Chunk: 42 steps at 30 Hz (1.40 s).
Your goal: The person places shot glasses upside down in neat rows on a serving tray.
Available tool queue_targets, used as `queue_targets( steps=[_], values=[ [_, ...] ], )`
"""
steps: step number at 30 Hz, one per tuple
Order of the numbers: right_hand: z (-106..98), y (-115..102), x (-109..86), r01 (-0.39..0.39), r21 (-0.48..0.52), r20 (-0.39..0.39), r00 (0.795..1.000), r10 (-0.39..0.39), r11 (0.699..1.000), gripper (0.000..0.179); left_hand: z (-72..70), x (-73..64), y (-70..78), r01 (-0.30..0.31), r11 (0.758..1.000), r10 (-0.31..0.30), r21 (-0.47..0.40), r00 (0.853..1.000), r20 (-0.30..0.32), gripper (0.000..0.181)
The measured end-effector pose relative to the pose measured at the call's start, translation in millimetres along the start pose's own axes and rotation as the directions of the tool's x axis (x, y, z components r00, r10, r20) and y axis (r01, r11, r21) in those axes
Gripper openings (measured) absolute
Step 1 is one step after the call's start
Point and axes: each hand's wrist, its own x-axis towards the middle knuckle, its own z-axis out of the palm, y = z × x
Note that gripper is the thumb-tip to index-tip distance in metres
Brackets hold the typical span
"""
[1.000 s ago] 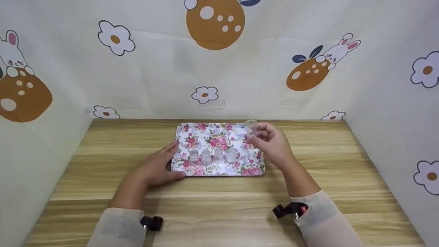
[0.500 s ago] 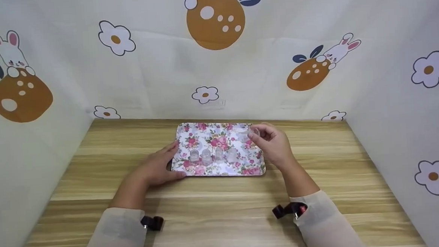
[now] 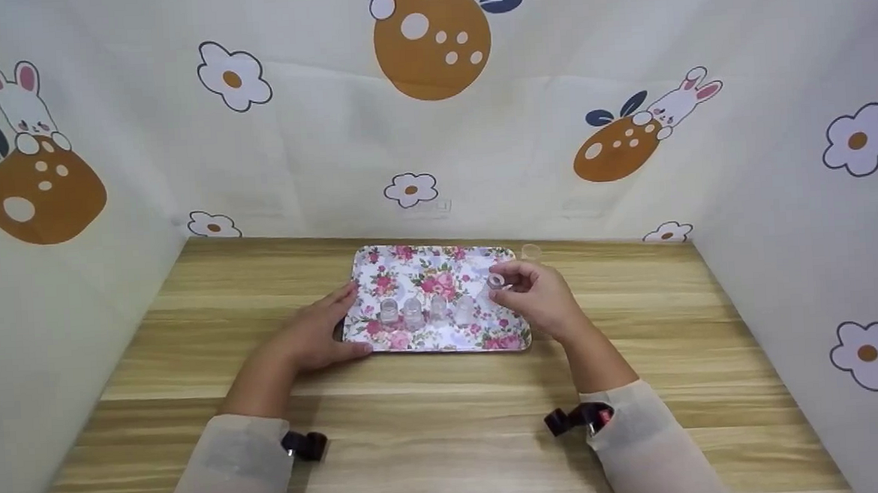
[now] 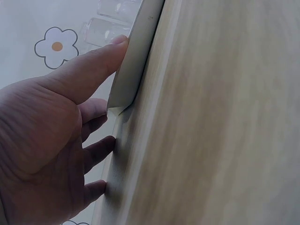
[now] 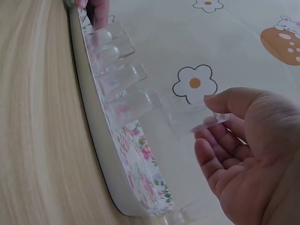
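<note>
My right hand [image 3: 541,294] pinches a small clear container [image 5: 190,115] over the right part of a floral tray [image 3: 429,339]. In the head view a pale ring-shaped rim shows between thumb and fingers; in the right wrist view the container's wider end faces the tray. Several similar clear containers [image 3: 412,312] stand in a row along the tray's front half. My left hand [image 3: 317,332] holds the tray's left front corner, its thumb on the front rim and fingers along the left side. In the left wrist view this hand [image 4: 51,126] has its lower fingers by the tabletop.
Another clear container [image 3: 532,251] stands on the wooden table [image 3: 434,442] just past the tray's back right corner, behind my right hand. A patterned cloth [image 3: 313,148] closes off the back and both sides of the table.
My right hand has tipped the clear container leftward and turned it over, from wide mouth up to narrow rim up. The container behind that hand has come into sight. My left hand stays put.
</note>
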Motion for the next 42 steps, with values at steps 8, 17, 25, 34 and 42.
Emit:
queue_targets(
  steps=[8, 17, 25, 34, 42],
  values=[
    [-0.6, 10.5, 1.9, -0.030, -0.109, 0.123, 0.991, 0.044, 0.994, 0.038, -0.4, 0.3, 0.1, -0.014, 1.000, 0.014, 0.024, 1.000, -0.003, 0.108],
    [2.5, 19.6, 1.0, -0.053, -0.157, 0.166, 0.983, 0.079, 0.986, 0.041, -0.3, 1.0, -0.6, -0.019, 0.999, 0.019, 0.033, 1.000, -0.003, 0.109],
    [-0.1, 21.0, 3.5, -0.035, -0.145, 0.171, 0.984, 0.060, 0.989, 0.040, -0.6, 1.0, -0.7, -0.017, 1.000, 0.017, 0.021, 1.000, 0.003, 0.110],
    [-19.0, 26.0, 10.6, -0.086, -0.019, -0.021, 0.996, 0.086, 0.996, 0.032, -0.5, 1.5, -0.3, -0.001, 1.000, 0.001, 0.015, 1.000, 0.003, 0.110],
    [-44.6, 38.5, 16.2, -0.177, 0.022, -0.173, 0.969, 0.178, 0.984, 0.037, 0.3, 1.0, -2.2, -0.026, 1.000, 0.026, 0.013, 1.000, -0.009, 0.109]
  ],
)
